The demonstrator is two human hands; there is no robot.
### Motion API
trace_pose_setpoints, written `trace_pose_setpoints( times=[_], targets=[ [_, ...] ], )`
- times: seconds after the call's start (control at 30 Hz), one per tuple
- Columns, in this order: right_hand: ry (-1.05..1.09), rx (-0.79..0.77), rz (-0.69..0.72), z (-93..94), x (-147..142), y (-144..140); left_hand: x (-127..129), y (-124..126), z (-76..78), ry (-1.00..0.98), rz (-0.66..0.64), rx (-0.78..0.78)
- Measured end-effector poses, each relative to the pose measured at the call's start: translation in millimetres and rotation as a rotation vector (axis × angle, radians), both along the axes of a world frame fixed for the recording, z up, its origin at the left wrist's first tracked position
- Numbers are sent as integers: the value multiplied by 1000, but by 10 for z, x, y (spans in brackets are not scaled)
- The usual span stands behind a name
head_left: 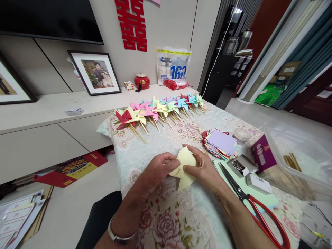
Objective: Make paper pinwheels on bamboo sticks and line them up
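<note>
**A:** So what's going on with the yellow paper [184, 166]?

**B:** It's held just above the flowered tablecloth [166, 214], near the front middle, between both hands. The left hand [155, 169] pinches its left edge, fingers curled in tight on the sheet. The right hand [203, 169] has thumb and fingertips closed on the right side, with one corner of the sheet folded up and poking above the fingers.

**A:** And around the paper?

**B:** Right of it, close by, is a stack of colored paper squares [220, 143], purple one on top. Further right from the paper there's a small open box [240, 166] with something metallic inside, can't tell what exactly, and a purple box [262, 154] beside that. Red-handled scissors [256, 207] lie just right of the right wrist. Far right sits a clear plastic bin [298, 166] with wooden sticks in it.

**A:** Behind it?

**B:** A long row of finished pinwheels [160, 109] on sticks, well beyond the paper at the cloth's far edge.
</note>
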State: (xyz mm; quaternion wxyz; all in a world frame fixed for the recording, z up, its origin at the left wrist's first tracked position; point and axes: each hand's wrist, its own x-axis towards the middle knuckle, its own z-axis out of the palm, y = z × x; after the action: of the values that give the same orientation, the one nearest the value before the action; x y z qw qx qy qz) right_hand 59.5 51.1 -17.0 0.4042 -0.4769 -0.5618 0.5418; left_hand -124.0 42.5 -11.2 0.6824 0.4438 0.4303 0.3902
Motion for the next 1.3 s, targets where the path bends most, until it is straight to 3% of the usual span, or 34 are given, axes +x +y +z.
trace_pose_setpoints(
  times=[0.17,0.3,0.53,0.73,1.07,1.3],
  targets=[
    [158,-55,-128,16,-54,3,42,-28,-9,-65,106,18],
    [186,-9,-184,-20,-117,-25,136,-83,9,-158,59,0],
    [191,30,-287,2,-229,-71,212,-83,2,-66,161,28],
    [188,23,-280,-1,-252,-92,223,-88,-34,-71,216,27],
    [426,-131,-143,-32,-216,-79,174,-71,-77,-91,224,15],
    [375,-74,-135,-48,-211,-65,153,-63,-130,-131,223,10]
  ],
)
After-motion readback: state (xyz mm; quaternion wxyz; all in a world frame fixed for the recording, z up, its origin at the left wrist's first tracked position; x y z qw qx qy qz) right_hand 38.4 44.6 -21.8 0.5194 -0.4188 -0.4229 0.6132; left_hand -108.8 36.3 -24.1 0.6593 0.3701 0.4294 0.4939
